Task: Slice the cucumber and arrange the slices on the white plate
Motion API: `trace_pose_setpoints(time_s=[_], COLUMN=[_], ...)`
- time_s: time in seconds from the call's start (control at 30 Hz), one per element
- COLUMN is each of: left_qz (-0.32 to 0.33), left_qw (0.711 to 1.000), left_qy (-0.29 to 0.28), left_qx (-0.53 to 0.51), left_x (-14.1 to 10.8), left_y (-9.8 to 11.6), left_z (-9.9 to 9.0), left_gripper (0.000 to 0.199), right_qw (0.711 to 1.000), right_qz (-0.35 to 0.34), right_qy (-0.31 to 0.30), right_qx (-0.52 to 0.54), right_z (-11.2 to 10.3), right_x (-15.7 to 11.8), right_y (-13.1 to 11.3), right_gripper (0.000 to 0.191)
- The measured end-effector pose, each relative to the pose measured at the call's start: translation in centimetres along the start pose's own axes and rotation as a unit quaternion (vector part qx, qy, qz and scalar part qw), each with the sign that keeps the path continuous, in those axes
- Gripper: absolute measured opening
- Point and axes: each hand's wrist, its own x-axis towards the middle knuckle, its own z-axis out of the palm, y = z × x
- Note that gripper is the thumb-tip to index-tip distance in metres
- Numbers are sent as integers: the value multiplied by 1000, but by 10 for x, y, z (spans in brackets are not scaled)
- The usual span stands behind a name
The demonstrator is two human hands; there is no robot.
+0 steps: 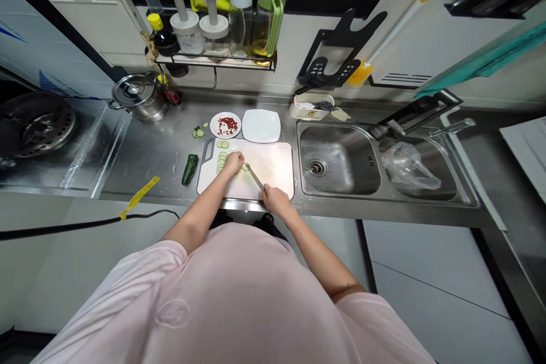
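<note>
My right hand [276, 200] is wrapped round the handle of a knife [256, 178], whose blade points up and left over the white cutting board [273, 162]. A cucumber slice [246, 166] is at the blade's tip. Just left of it, my left hand [234, 163] has its fingers curled together; whether anything is between them is hidden. Several cucumber slices [221, 162] lie in an overlapping row by my left hand, and a few more slices [222, 144] lie above. A dark green piece of cucumber [190, 169] rests on the counter, left of the board.
Behind the board stand a plate of chopped red pieces [227, 125] and a white square plate [261, 125]. Cucumber scraps [198, 132] lie on the counter near a steel pot [139, 96]. The sink [339, 159] is on the right; a condiment rack [217, 61] hangs above.
</note>
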Motion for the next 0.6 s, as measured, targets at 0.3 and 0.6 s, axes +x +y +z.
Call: trace_pose_setpoints(time_s=[0.3, 0.6], left_qz=[-3, -4], left_qw=[1000, 1000], left_qy=[4, 5], left_qx=[0, 2], left_x=[-1, -2], left_y=[2, 2], left_z=[-1, -2], left_gripper=[16, 15], right_qw=[1000, 1000], right_qz=[-11, -11], right_qy=[4, -8], right_qx=[-4, -1], right_z=[5, 5], right_x=[3, 2], right_y=[0, 1], right_gripper=[30, 27])
